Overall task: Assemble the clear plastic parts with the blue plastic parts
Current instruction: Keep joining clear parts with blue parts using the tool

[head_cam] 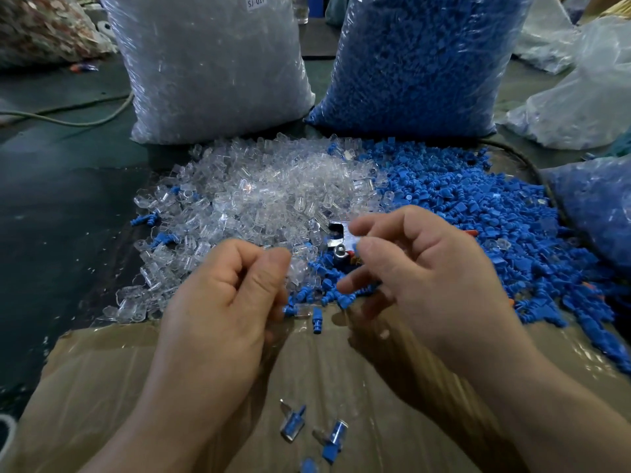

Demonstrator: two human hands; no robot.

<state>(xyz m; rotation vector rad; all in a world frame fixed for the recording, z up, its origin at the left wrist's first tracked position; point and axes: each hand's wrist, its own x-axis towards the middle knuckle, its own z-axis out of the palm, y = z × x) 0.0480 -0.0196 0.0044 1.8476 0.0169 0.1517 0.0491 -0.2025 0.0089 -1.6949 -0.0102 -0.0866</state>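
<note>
A heap of clear plastic parts (259,196) lies beside a heap of blue plastic parts (478,206) on the work surface. My left hand (222,302) hovers at the near edge of the clear heap. Its thumb and forefinger are pinched on a clear part (298,268) that is mostly hidden. My right hand (423,278) is over the seam between the heaps, with thumb and forefinger pinched on a small bluish part (355,242) that barely shows. Its other fingers are spread. Three joined clear-and-blue pieces (293,423) lie on the cardboard below my hands.
A brown cardboard sheet (119,387) covers the near surface. Behind the heaps stand a big bag of clear parts (211,63) and one of blue parts (420,63). A metal tool (336,238) lies in the pile by my right fingers. Another blue-filled bag (597,206) sits on the right, and a cable (68,121) on the left.
</note>
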